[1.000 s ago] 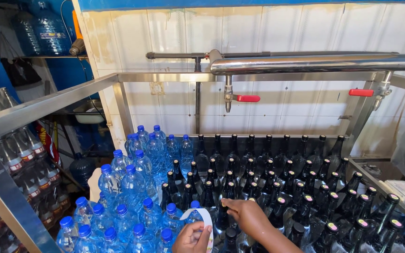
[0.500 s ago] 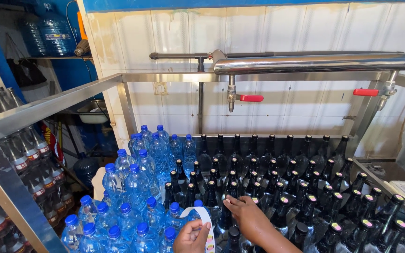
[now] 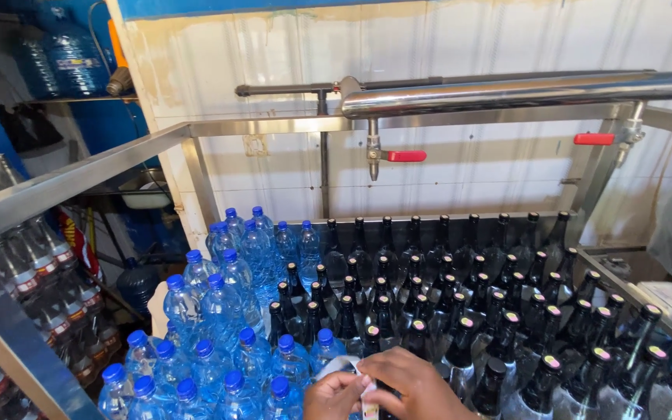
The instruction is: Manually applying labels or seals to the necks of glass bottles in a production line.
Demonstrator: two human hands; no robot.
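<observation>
- Down at the bottom edge, the left hand point(image 3: 336, 395) and the right hand point(image 3: 414, 385) meet over the front row of bottles, both pinching a narrow white strip point(image 3: 367, 393) that looks like a label or seal.
- That strip sits right between the two grips, its long axis roughly upright and tilted a little, lying against the neck of a dark bottle point(image 3: 373, 342) in the front row, directly under the hands.
- Left grip: thumb and fingers together on the strip's left side. Right grip: fingers curled over and closed on its right side and on the bottle beneath; how much of the bottle it clasps I cannot tell.
- Neither hand is clearly nearer; the right one covers more of the bottle.
- Counts: the clear bottles with blue caps point(image 3: 231, 299) stand packed on the left of the steel surface point(image 3: 631, 292), about two dozen in view, some cut off by the frame.
- Dark bottles with black caps fill the middle and right in tight rows, well over fifty; an exact count is not possible where they overlap.
- Two red valve handles point(image 3: 406, 155) hang from the steel pipe point(image 3: 507, 92) above.
- More bottles lie on a rack point(image 3: 33, 257) to the left, too blurred to count.
</observation>
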